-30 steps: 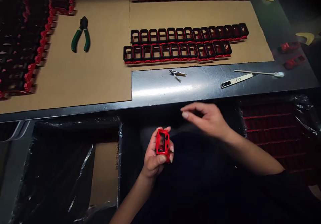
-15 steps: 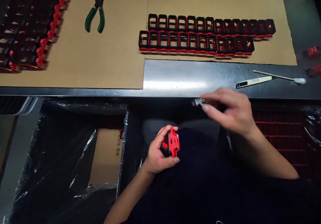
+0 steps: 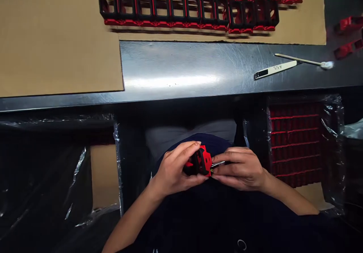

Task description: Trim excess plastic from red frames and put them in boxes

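Observation:
My left hand [image 3: 177,168] is closed around a red and black plastic frame [image 3: 204,160], thumb below and fingers above, in front of my body. From the right, my right hand [image 3: 239,168] meets it, fingers pinching a small metal piece [image 3: 217,164] against the frame's red side. Most of that metal piece is hidden by my fingers, so its exact kind cannot be made out. On the bench beyond, rows of similar black and red frames [image 3: 170,9] stand on cardboard.
White tweezers [image 3: 276,70] and a cotton swab [image 3: 304,59] lie on the metal bench [image 3: 176,67]. Two red parts [image 3: 348,24] sit at the far right. Below the bench, a plastic-lined bin [image 3: 117,169] is at left; another with red rows [image 3: 295,147] is at right.
My right hand has come down and left from near the bench edge, bringing the metal piece to the frame. The frame has turned slightly in my left hand. The view has shifted.

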A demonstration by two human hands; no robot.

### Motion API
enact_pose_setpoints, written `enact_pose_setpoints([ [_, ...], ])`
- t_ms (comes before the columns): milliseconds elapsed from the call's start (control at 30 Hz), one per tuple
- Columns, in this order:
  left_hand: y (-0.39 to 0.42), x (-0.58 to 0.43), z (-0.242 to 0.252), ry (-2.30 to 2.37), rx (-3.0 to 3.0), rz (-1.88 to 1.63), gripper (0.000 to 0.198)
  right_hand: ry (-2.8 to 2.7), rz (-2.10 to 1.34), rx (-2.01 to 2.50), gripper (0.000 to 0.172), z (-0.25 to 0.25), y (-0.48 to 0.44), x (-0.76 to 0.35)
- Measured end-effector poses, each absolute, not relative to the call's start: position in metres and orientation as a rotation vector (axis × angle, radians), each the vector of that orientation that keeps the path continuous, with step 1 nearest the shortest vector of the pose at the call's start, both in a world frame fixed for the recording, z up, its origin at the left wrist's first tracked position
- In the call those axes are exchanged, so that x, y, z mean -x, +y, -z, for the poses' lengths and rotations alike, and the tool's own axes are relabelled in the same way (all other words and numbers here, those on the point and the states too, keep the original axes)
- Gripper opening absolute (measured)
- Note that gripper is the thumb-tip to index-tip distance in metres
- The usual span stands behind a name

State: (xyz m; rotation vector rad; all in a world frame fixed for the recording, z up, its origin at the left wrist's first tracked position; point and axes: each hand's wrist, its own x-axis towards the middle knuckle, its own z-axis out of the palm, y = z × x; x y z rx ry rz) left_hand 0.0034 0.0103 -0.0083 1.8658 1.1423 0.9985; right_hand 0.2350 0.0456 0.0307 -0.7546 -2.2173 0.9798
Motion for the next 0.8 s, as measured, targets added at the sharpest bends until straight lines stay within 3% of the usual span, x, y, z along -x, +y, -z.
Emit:
enact_pose_setpoints([
  [800, 0.0046, 0.0016, 0.0162, 1.187, -1.902, -1.011, 0.076, -2.294, -0.901, 0.705, 0.005, -0.0287, 0.0503, -0.2292],
])
